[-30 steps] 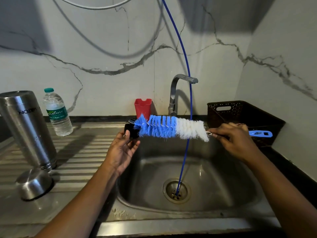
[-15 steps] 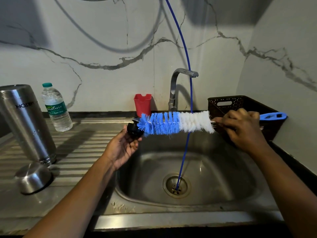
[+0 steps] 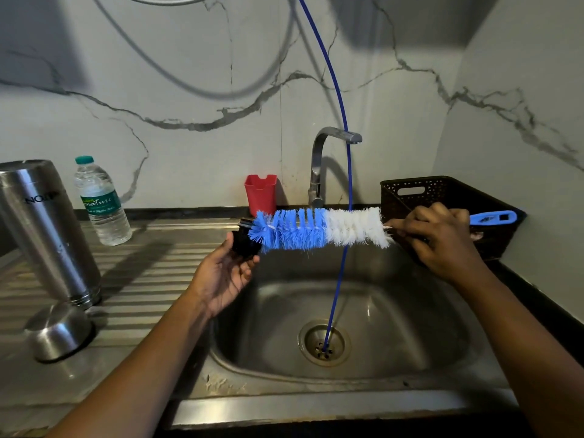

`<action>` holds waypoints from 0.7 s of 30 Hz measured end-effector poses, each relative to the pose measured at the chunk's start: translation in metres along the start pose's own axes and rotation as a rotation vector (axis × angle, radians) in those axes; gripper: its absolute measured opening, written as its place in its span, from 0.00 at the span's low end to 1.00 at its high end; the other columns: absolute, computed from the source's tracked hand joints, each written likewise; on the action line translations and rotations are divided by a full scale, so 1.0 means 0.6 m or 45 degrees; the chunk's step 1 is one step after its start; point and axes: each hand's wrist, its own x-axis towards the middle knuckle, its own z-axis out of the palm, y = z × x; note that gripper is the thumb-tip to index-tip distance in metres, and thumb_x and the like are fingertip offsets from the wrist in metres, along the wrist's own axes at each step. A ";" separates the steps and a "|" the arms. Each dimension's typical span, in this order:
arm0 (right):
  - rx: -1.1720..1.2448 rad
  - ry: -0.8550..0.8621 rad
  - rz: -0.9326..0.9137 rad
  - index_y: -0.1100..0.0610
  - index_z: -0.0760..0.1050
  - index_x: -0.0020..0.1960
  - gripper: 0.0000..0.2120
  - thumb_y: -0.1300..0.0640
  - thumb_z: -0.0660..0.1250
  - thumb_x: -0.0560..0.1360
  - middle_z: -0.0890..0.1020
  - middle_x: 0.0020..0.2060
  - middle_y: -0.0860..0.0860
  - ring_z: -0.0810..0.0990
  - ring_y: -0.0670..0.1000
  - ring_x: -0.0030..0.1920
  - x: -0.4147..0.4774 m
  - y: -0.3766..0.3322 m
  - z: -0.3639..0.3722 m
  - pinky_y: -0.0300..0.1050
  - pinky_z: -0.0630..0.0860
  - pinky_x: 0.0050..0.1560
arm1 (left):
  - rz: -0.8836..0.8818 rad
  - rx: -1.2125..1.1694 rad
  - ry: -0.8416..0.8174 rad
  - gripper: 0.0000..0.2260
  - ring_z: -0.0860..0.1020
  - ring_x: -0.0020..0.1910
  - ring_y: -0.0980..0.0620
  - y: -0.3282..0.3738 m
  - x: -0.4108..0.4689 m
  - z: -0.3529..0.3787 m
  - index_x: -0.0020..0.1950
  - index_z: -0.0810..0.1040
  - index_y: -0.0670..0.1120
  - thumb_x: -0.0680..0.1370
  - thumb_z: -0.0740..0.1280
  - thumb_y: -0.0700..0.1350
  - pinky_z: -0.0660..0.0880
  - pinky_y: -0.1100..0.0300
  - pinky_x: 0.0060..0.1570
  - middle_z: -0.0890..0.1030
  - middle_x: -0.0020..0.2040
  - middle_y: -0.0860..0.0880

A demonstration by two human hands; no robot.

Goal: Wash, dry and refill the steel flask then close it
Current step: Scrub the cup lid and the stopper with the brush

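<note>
Flask (image 3: 47,229) stands mouth down at the counter's (image 3: 151,270) left edge, well apart from both grips. Left grip (image 3: 222,276), palm up, fingers curled, holds the black stopper (image 3: 244,243). Right grip (image 3: 442,238) clasps the brush (image 3: 319,228) stem. Brush axis level over the sink (image 3: 410,311), blue tip at the stopper

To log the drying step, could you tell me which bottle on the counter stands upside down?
The steel flask, mouth down; the plastic water bottle stands upright, capped.
</note>
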 end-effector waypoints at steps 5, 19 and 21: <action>-0.001 -0.008 -0.006 0.49 0.81 0.54 0.16 0.59 0.62 0.70 0.76 0.38 0.46 0.68 0.49 0.42 -0.002 0.001 0.001 0.43 0.50 0.43 | -0.073 0.006 -0.067 0.26 0.76 0.32 0.53 -0.009 0.004 -0.003 0.46 0.86 0.48 0.80 0.51 0.59 0.70 0.66 0.25 0.81 0.40 0.47; 0.005 -0.003 -0.007 0.52 0.82 0.52 0.14 0.59 0.63 0.70 0.78 0.39 0.47 0.69 0.50 0.43 -0.003 0.000 0.007 0.45 0.53 0.45 | 0.087 -0.023 -0.095 0.22 0.79 0.34 0.54 -0.007 0.005 -0.007 0.54 0.78 0.44 0.71 0.69 0.60 0.77 0.64 0.30 0.82 0.41 0.45; 0.011 -0.010 -0.015 0.51 0.82 0.53 0.15 0.59 0.63 0.70 0.78 0.38 0.47 0.66 0.47 0.43 -0.003 0.001 0.009 0.42 0.49 0.42 | 0.047 -0.036 -0.068 0.21 0.80 0.34 0.54 -0.009 0.006 -0.008 0.54 0.76 0.43 0.76 0.59 0.59 0.77 0.65 0.31 0.82 0.39 0.46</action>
